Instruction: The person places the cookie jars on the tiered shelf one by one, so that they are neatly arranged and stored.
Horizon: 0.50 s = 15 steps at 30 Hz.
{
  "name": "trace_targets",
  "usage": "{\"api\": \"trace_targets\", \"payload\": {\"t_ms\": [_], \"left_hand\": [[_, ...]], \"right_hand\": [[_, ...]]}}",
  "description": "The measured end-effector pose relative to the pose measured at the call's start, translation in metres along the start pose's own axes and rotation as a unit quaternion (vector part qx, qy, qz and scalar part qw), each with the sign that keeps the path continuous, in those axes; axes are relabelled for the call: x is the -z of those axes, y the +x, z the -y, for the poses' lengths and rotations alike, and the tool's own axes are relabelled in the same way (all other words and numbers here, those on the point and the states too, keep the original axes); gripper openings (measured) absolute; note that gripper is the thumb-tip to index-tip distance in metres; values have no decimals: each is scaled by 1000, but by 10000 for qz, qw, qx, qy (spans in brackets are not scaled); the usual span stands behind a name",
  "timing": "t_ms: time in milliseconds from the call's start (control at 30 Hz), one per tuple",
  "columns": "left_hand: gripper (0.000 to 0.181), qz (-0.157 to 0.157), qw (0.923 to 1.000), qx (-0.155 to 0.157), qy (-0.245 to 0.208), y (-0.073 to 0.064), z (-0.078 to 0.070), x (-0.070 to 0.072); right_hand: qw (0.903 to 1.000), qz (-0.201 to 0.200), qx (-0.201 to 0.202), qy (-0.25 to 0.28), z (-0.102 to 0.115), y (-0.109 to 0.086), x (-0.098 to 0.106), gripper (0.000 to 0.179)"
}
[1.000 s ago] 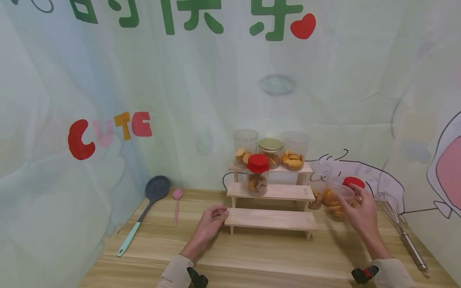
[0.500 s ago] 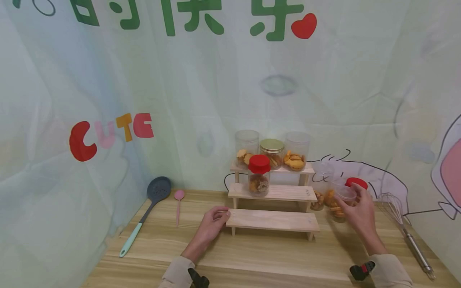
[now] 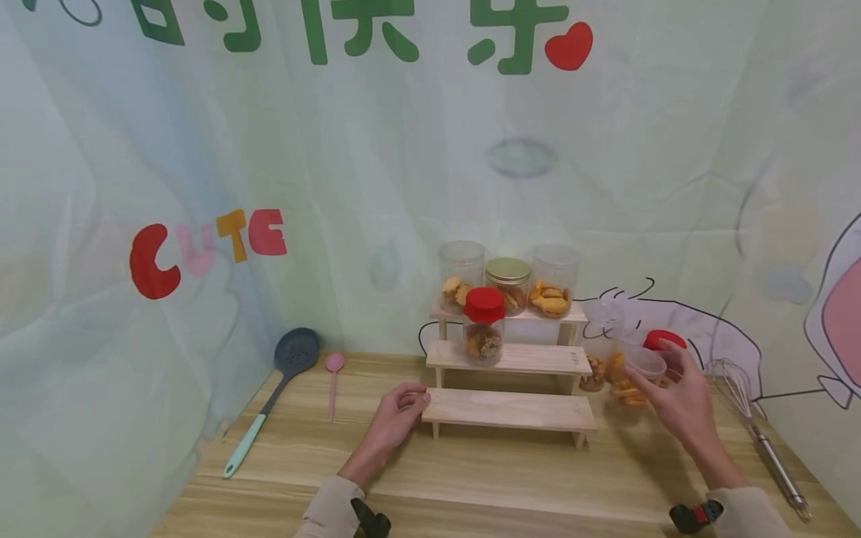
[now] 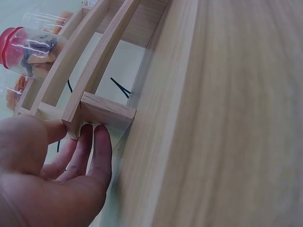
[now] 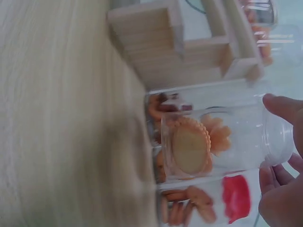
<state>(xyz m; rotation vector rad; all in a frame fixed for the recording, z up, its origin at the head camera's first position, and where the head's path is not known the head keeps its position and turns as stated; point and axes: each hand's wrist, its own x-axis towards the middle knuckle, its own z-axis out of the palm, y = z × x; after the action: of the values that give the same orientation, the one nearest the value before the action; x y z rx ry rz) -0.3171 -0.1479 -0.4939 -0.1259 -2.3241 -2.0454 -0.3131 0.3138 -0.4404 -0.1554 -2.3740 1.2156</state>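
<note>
My left hand (image 3: 393,415) grips the left end of the lowest tier of a three-step wooden display stand (image 3: 507,409), thumb and fingers about the board's corner in the left wrist view. To the right of the stand, my right hand (image 3: 682,392) holds a clear lidless jar (image 5: 255,137) of cookies by its rim between thumb and fingers. Its base looks slightly raised from the table. Behind it stand a red-lidded jar (image 5: 236,198) of cookies and a jar with brown twisted snacks (image 3: 593,373). A red-lidded jar (image 3: 483,329) sits on the middle tier.
On the top tier stand a gold-lidded jar (image 3: 507,280) and two clear jars, at left (image 3: 461,258) and right (image 3: 554,261). A whisk (image 3: 753,426) lies at the right. A slotted skimmer (image 3: 279,388) and pink spoon (image 3: 333,373) lie left. Printed fabric (image 3: 377,179) hangs behind.
My right wrist has swung a little to the right, and the base of the held jar has come up slightly. The left hand stays on the stand.
</note>
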Motion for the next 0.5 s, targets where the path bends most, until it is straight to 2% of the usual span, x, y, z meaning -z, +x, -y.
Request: {"api": "trace_targets", "payload": {"t_ms": [133, 333, 500], "left_hand": [[35, -7, 10000, 8, -19, 1, 1, 0], [36, 23, 10000, 34, -6, -1, 1, 1], [39, 43, 10000, 20, 57, -1, 0, 1]], "right_hand": [[9993, -66, 343, -139, 13, -6, 6, 93], [9929, -279, 1157, -76, 35, -15, 13, 87], [9901, -342, 1357, -52, 56, -20, 17, 88]]}}
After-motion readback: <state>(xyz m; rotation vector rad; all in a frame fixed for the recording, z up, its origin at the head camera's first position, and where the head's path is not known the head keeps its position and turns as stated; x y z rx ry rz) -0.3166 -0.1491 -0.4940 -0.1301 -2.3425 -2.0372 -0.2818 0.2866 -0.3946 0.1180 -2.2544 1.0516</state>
